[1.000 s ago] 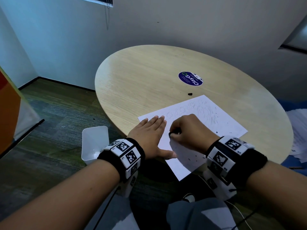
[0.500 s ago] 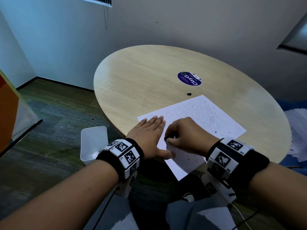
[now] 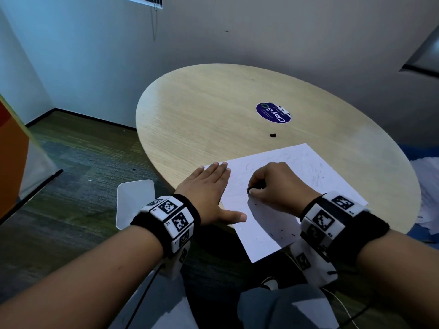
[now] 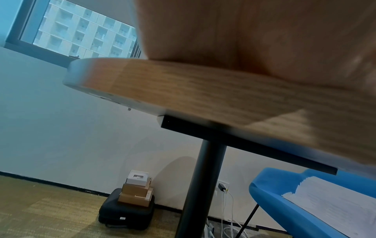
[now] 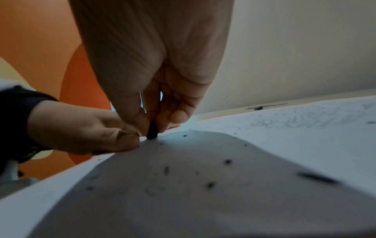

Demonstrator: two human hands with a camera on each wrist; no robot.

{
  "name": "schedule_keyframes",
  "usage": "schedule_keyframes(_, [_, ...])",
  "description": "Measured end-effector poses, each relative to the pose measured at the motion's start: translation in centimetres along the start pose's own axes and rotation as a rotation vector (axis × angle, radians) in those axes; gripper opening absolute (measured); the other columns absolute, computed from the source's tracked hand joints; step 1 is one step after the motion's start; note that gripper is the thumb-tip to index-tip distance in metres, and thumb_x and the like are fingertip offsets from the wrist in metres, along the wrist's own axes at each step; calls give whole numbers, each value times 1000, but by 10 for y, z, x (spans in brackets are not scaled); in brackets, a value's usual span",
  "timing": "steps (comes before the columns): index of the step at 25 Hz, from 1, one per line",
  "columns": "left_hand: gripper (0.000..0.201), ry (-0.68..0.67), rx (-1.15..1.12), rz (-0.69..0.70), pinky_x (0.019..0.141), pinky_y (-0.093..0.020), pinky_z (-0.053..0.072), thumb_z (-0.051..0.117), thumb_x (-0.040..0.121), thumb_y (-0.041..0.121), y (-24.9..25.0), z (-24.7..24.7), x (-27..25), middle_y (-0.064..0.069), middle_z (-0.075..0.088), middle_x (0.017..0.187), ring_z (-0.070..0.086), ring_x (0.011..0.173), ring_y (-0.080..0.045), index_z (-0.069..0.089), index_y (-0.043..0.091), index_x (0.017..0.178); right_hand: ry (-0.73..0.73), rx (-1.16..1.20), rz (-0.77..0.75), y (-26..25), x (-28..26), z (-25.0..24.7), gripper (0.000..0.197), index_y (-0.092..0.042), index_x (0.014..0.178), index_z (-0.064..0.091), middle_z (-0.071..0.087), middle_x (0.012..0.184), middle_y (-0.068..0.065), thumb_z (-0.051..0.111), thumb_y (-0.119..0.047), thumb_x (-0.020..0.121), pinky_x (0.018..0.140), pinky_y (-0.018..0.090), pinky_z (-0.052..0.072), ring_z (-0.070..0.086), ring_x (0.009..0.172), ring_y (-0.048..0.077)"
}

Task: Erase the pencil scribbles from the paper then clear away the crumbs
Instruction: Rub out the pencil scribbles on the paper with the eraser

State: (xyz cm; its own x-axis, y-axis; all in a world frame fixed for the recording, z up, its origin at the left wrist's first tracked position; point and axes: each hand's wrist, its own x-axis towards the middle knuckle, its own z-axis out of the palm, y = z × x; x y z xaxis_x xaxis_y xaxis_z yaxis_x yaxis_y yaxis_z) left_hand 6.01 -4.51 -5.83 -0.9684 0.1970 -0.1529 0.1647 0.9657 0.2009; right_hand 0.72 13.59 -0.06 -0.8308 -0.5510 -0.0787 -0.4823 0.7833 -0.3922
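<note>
One right hand [image 3: 275, 186] pinches eraser [image 5: 152, 131]; left hand [image 3: 209, 188] flat on paper [image 3: 320, 186].

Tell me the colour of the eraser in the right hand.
Black; the eraser shows best in the right wrist view, pinched in the right hand.

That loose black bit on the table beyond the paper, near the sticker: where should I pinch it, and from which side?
Probably from straight above: the black bit lies flat and alone on the bare table, apart from the paper and sticker. Pinch its short sides with fingertips.
</note>
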Motion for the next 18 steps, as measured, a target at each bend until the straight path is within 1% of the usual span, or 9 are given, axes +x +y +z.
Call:
schedule_keyframes(3, [117,21,1,-3,123,-36,-8,40,77,86,0,1,0,4,-16,165,-17,150,-9,-6,16,158,-100,18,-117,-16,-8,9,11,-19,78,75,71,75,-9,65,-15,77,67,19,50,63,73,3])
schedule_keyframes(4, [117,22,0,-4,123,-36,-8,40,76,86,0,1,1,4,-15,165,-17,150,-9,-6,17,158,-109,15,-119,-16,-7,8,12,-19,78,76,71,75,-9,65,-15,77,67,18,49,62,73,2])
schedule_keyframes(7, [121,4,-16,-9,122,-35,-10,36,73,90,0,1,1,5,-17,164,-18,149,-9,-9,17,158,16,-26,-54,-6,3,3,15,-20,78,76,71,76,-10,62,-14,79,67,20,46,60,72,3])
schedule_keyframes(8, [121,5,-17,-9,122,-35,-10,37,73,90,0,1,1,5,-17,164,-18,149,-9,-8,17,158,28,-29,-51,-6,2,3,15,-19,78,76,71,76,-9,62,-14,79,68,20,47,61,72,3])
schedule_keyframes(10, [118,22,-11,-6,122,-35,-8,41,75,86,0,1,1,4,-16,165,-17,150,-9,-6,17,158,-42,2,-99,-14,-5,9,13,-19,76,75,71,74,-8,63,-14,77,66,19,49,62,71,4])
schedule_keyframes(12, [116,31,-8,-5,122,-36,-8,43,76,83,0,1,1,4,-15,165,-16,150,-9,-5,17,158,-103,19,-130,-19,-10,11,12,-19,76,75,71,73,-8,64,-14,76,62,15,45,61,69,2])
schedule_keyframes(14, [119,19,-17,-7,122,-36,-9,39,74,88,0,0,1,5,-16,165,-17,150,-9,-7,17,158,-20,-37,-84,-9,0,6,13,-18,77,75,70,75,-8,63,-14,79,64,17,45,61,71,4])
schedule_keyframes(16, [121,8,-18,-9,122,-35,-9,38,73,90,0,0,1,5,-16,165,-18,150,-9,-8,17,158,50,-66,-30,-3,4,1,13,-17,76,74,70,76,-8,62,-14,79,69,24,50,62,75,6])
schedule_keyframes(18, [120,20,-12,-7,122,-35,-9,39,74,88,0,1,1,4,-15,165,-17,150,-9,-7,17,158,-4,-37,-69,-7,0,5,12,-18,76,75,71,75,-8,64,-14,78,70,23,51,63,74,5])
